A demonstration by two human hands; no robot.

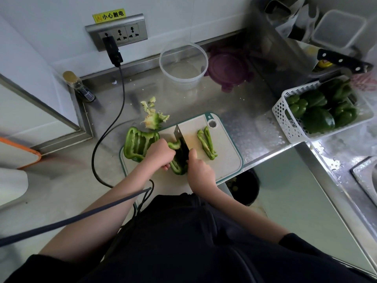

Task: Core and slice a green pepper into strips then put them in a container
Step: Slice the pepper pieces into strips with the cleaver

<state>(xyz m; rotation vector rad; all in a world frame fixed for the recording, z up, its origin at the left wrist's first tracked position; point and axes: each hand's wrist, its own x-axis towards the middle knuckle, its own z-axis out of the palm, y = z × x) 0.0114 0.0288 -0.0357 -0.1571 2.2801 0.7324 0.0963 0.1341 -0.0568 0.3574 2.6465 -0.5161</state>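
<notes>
A pale cutting board with a green rim lies on the steel counter. My left hand presses down a green pepper piece on the board. My right hand grips a dark knife, its blade standing against that piece. Two or three cut strips lie to the right of the blade. A larger opened pepper half rests at the board's left edge. The removed core with scraps sits just behind the board. A clear round container stands empty at the back.
A white basket of whole green peppers sits at the right, a second knife lying behind it. A purple lid lies beside the container. A black cable runs from the wall socket past the board. A sink edge is far right.
</notes>
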